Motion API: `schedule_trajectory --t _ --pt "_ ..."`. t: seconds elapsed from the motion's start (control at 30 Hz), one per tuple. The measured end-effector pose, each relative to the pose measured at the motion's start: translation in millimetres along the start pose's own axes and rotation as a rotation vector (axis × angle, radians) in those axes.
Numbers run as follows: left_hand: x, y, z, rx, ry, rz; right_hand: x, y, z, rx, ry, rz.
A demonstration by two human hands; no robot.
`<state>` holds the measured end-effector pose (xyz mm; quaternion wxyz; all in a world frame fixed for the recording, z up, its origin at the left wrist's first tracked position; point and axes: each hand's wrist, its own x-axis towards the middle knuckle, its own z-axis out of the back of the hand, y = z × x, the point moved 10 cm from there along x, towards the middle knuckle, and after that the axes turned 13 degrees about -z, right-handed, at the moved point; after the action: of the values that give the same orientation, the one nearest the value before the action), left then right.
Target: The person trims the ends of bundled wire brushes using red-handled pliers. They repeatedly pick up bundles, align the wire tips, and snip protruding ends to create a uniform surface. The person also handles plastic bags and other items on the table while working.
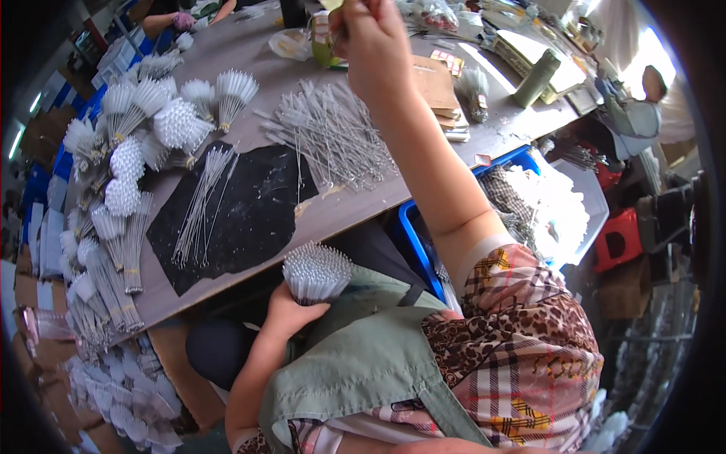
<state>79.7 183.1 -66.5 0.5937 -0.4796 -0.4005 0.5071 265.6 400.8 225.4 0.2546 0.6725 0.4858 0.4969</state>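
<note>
My left hand point(293, 310) is wrapped round a bundle of thin wire brushes point(316, 272) with white bristle heads, held upright by my lap with the heads facing up. The wires below the hand are hidden. My right hand point(374, 45) reaches across the table to the far side, its fingers closed beside a green and white container point(323, 41). What those fingers hold, if anything, I cannot make out. On a black mat point(257, 204) in front of me lies a small bunch of loose wire brushes point(203, 204). Beyond it spreads a larger pile of brushes point(333, 132).
Tied brush bundles point(125, 163) crowd the table's left side. A blue crate point(412, 227) with white items stands by my right arm. Brown cardboard point(435, 83) and a green bottle point(537, 78) are at the far right. Another person's gloved hand point(183, 21) shows at the far left.
</note>
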Motion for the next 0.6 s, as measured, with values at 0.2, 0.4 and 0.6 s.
schedule_trajectory --t 0.2,0.4,0.6 --pt "15 -5 -10 -0.043 0.074 -0.062 57 -152 71 -0.991 -0.147 -0.186" --pt "10 -11 -13 -0.11 0.129 -0.043 -12 -152 145 -0.94 -0.031 -0.501" --pt "6 -11 -7 -0.084 0.11 -0.077 -149 -116 294 0.004 -0.572 -0.993"
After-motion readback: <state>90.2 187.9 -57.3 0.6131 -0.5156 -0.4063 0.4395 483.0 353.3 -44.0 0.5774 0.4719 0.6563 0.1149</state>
